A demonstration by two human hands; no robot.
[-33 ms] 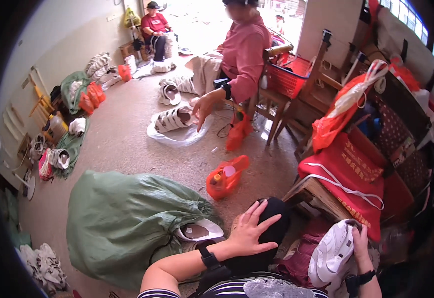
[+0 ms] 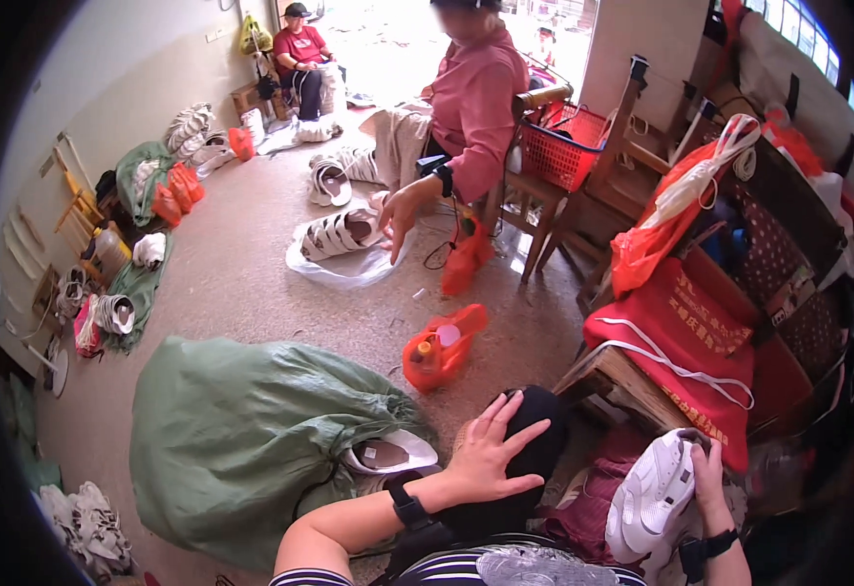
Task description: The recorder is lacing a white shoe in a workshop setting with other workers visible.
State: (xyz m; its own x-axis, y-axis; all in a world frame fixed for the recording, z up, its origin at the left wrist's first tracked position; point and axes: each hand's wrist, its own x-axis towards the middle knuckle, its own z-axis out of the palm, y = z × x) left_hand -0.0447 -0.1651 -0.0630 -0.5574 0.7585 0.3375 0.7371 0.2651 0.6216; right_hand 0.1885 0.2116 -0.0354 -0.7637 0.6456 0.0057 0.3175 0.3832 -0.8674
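My left hand [image 2: 494, 451] lies with fingers spread on a black, rounded surface [image 2: 536, 418], which looks like my clothed knee. At the lower right my right hand [image 2: 710, 488] grips a white shoe [image 2: 650, 500] by its heel end, the thumb and fingers partly hidden. The shoe is tilted over dark red fabric [image 2: 591, 508]. To the left of my left hand sits a big green sack [image 2: 251, 439], with a white shoe [image 2: 393, 453] showing at its mouth.
Ahead stands an orange bag [image 2: 444, 347] with a bottle in it. A co-worker's hand [image 2: 403, 210] is beside stacked pale shoes [image 2: 342, 234] on plastic. A wooden stool with a red cloth bag [image 2: 676, 352] borders my right side. White scraps [image 2: 85, 527] lie at lower left.
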